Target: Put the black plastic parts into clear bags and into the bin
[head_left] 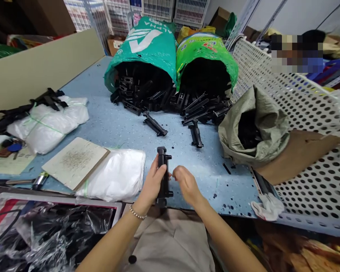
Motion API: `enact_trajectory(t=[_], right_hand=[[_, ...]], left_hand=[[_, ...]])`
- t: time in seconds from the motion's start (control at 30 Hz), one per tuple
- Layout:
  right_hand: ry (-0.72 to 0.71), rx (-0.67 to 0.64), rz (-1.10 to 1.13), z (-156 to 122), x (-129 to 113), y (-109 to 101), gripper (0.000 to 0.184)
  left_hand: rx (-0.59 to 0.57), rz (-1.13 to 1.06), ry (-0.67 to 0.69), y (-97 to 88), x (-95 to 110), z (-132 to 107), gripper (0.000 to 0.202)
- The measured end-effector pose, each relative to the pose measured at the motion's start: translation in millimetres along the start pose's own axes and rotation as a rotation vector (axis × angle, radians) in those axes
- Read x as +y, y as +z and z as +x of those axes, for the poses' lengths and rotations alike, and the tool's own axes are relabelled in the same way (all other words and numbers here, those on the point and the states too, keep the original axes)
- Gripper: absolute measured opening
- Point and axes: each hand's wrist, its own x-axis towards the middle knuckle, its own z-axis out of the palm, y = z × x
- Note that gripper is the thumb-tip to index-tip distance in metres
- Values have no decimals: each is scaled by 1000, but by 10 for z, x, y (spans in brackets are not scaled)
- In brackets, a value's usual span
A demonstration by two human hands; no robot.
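Observation:
My left hand [153, 178] is wrapped round a long black plastic part [163, 181] with short pegs on its right side, held upright over the table's front edge. Just right of it, my right hand [186, 182] is curled with its fingers pressed together; whatever they pinch, if anything, is too small to make out. Beyond the hands lie two loose black plastic pieces, one on the left [155, 124] and one on the right [196, 134]. Behind them, many similar black parts spill from a teal sack [147, 41] and a green sack [206, 49].
A grey-green cloth sack [272, 121] stands at right before a white perforated basket [300, 98]. White plastic bags [116, 173] and a square board [73, 162] lie at left. A crate of plastic-wrapped black items [51, 234] sits lower left. A pixelated person appears back right.

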Motion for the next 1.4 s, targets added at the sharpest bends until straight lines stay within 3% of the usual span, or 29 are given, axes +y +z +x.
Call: enact_trajectory(t=[0.1,0.2,0.3,0.43,0.47,0.53,0.6,0.67,0.73,0.87,0.97,1.07,1.13,1.2,1.3,1.37,1.4], right_hand=[[-166,-36,-294,-256,-23,77,40],[-84,-118,-354,-272,70,85,42],[33,-128,-319,67,303,-106,44],[238,306,-513,820,723,-513,34],[307,349,-514,979,819,-595,38],[405,355,-462,1180,961,-704,48],[431,317,-393,1188,1009,-725,48],[406,304,-361,1011,940,-652,47],[351,298,-298,711,757,-506,48],[193,222,97,164,225,-206,47],[269,175,472,55,-46,-127,40],[317,-30,695,109,-109,-179,36],[301,-84,627,168,-90,-264,36],[214,66,396,251,-66,-364,37],[-79,256,-32,452,-54,-465,31],[-223,227,-201,608,-59,-474,30],[-222,215,-231,671,-65,-463,31]], left_hand=[[13,38,42,-20,-29,85,59],[77,234,196,0,-114,124,63],[112,372,289,21,-200,144,66],[66,321,231,59,-333,173,54],[49,326,201,73,-379,181,47],[18,365,153,104,-479,195,40],[-4,408,150,132,-558,214,37],[-5,407,181,160,-575,240,39],[-7,303,196,194,-504,268,54],[-28,39,197,245,-182,285,80],[-139,-83,184,219,39,233,73],[-191,-188,125,132,172,149,54],[-126,-183,116,67,238,93,48],[-89,-156,95,28,297,39,49],[-159,-183,-41,58,347,-27,47],[-179,-262,-122,117,335,-46,40],[-161,-302,-140,142,317,-44,36]])
